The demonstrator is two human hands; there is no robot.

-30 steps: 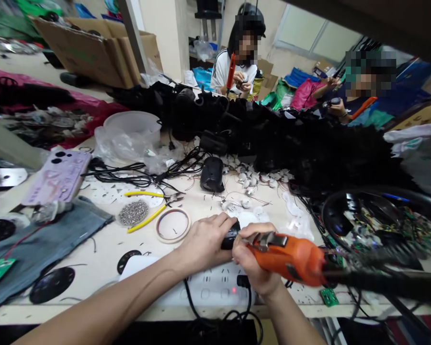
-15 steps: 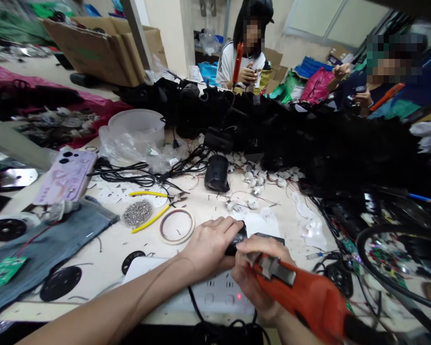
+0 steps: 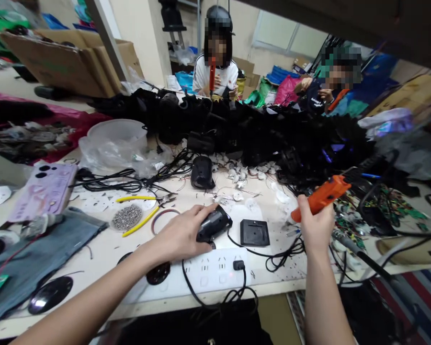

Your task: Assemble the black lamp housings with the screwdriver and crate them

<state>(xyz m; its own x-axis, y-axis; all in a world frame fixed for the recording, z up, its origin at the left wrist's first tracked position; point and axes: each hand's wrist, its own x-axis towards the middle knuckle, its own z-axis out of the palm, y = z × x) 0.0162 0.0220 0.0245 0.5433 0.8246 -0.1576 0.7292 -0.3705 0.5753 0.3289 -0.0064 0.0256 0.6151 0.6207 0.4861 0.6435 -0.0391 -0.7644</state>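
Observation:
My left hand (image 3: 181,232) is closed around a black cylindrical housing (image 3: 215,224), which lies tilted above the power strip (image 3: 208,279). A thin black cord runs from around the housing to a loose coil on the right. My right hand (image 3: 318,230) is wrapped around an orange electric screwdriver (image 3: 325,197), held at the right side of the table, apart from the housing. Between the two hands a square black plastic piece (image 3: 254,233) lies flat on the table. My left fingertips are partly hidden behind the housing.
Yellow-handled cutters (image 3: 141,221), a dish of small screws (image 3: 126,217) and a tape roll (image 3: 154,220) lie left. A black housing (image 3: 202,172) stands ahead, before a dark heap (image 3: 244,120). Circuit boards (image 3: 391,206) crowd the right. Two people sit across the table.
My right hand has moved away from the housing to the right, carrying the screwdriver. The square black piece has come into full view. My left hand still grips the housing, now tilted differently.

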